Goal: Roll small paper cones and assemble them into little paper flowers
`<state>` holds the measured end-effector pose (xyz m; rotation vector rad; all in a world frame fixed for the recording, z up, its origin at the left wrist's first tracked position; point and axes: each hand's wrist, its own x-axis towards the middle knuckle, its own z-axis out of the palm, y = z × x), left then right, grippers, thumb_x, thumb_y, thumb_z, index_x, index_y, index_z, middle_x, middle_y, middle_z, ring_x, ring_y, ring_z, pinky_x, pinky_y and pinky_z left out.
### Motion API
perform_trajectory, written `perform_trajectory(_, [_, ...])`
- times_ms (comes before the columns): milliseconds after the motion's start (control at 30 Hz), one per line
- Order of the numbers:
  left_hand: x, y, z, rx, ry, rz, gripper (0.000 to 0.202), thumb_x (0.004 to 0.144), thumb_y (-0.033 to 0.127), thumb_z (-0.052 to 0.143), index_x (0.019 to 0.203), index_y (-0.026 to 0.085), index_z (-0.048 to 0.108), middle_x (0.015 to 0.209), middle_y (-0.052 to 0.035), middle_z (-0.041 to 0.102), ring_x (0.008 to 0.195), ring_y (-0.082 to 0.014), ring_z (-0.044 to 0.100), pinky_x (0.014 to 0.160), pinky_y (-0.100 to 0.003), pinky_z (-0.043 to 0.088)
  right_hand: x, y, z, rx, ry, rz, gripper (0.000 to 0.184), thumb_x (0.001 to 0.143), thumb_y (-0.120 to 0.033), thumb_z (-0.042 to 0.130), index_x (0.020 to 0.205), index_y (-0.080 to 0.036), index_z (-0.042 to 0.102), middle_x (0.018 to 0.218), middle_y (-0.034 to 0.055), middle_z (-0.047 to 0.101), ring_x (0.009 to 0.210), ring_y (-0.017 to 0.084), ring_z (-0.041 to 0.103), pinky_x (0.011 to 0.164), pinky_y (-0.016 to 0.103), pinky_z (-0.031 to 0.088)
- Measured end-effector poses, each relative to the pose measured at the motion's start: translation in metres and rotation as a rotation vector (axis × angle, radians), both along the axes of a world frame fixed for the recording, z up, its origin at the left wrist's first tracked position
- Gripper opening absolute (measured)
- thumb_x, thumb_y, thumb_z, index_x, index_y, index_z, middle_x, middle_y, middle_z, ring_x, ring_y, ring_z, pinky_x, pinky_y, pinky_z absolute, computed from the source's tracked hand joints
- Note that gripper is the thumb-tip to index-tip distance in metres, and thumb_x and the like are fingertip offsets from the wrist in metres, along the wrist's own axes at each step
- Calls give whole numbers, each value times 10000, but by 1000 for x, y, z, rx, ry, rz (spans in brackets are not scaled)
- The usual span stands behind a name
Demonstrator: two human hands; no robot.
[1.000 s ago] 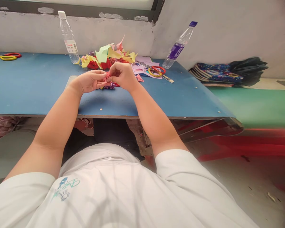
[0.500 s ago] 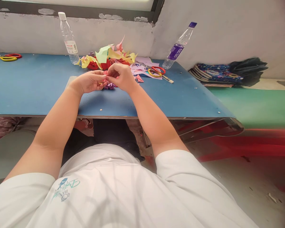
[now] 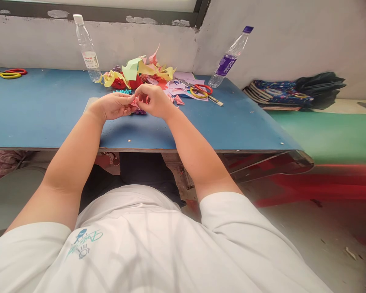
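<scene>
Both my hands meet over the middle of the blue table (image 3: 49,114). My left hand (image 3: 111,106) and my right hand (image 3: 154,101) pinch a small pink folded paper piece (image 3: 135,103) between their fingertips. Just below the fingers a small purple paper shape (image 3: 139,111) lies on the table. Most of the pink piece is hidden by my fingers.
A heap of yellow, green, pink and red paper scraps (image 3: 140,71) lies behind the hands. Red-and-yellow scissors (image 3: 201,90) rest on pink sheets at the right, another pair (image 3: 10,73) at far left. Two plastic bottles (image 3: 87,49) (image 3: 228,59) stand by the wall. Folded cloth (image 3: 277,93) lies off to the right.
The hands have stayed together in one spot. The fingers have shifted slightly on the pink paper, and more of the red scraps behind them shows.
</scene>
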<state>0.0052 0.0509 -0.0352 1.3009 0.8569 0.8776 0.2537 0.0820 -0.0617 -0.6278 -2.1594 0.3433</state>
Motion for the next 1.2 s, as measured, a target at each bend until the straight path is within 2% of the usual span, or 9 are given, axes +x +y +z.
perform_trajectory(133, [5, -3, 6, -96, -46, 55, 453, 1275, 484, 837, 942, 185, 910, 923, -88, 833, 836, -146, 809, 833, -236, 684, -1, -3, 3, -52, 9, -18, 448, 1115, -656, 947, 1051, -284, 706, 1004, 45, 782, 975, 268, 741, 1049, 488, 742])
perform_trajectory(200, [6, -4, 10, -142, -73, 80, 407, 1238, 474, 795, 974, 184, 904, 938, -111, 857, 841, -185, 829, 823, -268, 703, -1, -2, 2, -80, 22, -26, 480, 1108, -685, 945, 1029, -287, 690, 948, 31, 758, 925, 256, 712, 1010, 476, 733])
perform_trajectory(300, [7, -6, 13, -179, -104, 122, 166, 1059, 297, 773, 963, 197, 864, 971, -120, 893, 909, -236, 880, 983, -328, 754, -2, 0, -1, -94, 50, -24, 472, 1115, -698, 913, 1049, -285, 694, 898, 7, 724, 872, 235, 674, 959, 448, 708])
perform_trajectory(400, [7, -8, 14, -168, -82, 117, 139, 992, 166, 723, 957, 188, 855, 965, -98, 878, 966, -216, 898, 1128, -326, 743, -3, 3, -3, -83, 59, -26, 422, 1105, -648, 906, 1053, -274, 717, 940, 19, 750, 894, 237, 688, 955, 444, 690])
perform_trajectory(600, [9, -9, 14, -110, -24, 83, 75, 1051, 179, 847, 992, 181, 894, 992, -81, 892, 1036, -191, 867, 1245, -331, 694, -1, 1, 3, -43, 71, 21, 369, 1067, -567, 948, 999, -263, 751, 1115, 85, 859, 1072, 290, 770, 1068, 487, 695])
perform_trajectory(733, [7, -7, 11, -29, 28, 63, 66, 1091, 254, 893, 1061, 196, 904, 1023, -100, 894, 1285, -274, 879, 1341, -401, 649, 3, -6, 10, -59, 60, 33, 377, 1032, -564, 982, 945, -270, 763, 1106, 82, 874, 1088, 307, 776, 1082, 512, 708])
perform_trajectory(867, [3, -3, 7, 8, 48, 55, 176, 1013, 359, 1029, 1084, 233, 929, 1083, -110, 911, 1384, -316, 880, 1296, -388, 687, 5, -8, 13, -57, 40, 7, 363, 1023, -540, 989, 905, -283, 763, 1054, 71, 869, 1077, 310, 772, 1108, 523, 716])
perform_trajectory(1067, [5, -5, 9, -44, -56, 65, 58, 1066, 208, 934, 1086, 170, 972, 1140, -89, 929, 1126, -155, 893, 1066, -212, 717, 6, 1, 8, -28, 51, -22, 354, 1047, -545, 968, 959, -281, 749, 1086, 74, 863, 1071, 299, 777, 1092, 521, 728])
perform_trajectory(1200, [3, -3, 7, -41, -63, 66, 98, 999, 227, 989, 1092, 208, 968, 1106, -88, 935, 1073, -185, 921, 1031, -248, 740, 6, 1, 7, -36, 62, -31, 370, 1039, -536, 988, 944, -277, 741, 1064, 69, 862, 1058, 293, 783, 1069, 507, 748])
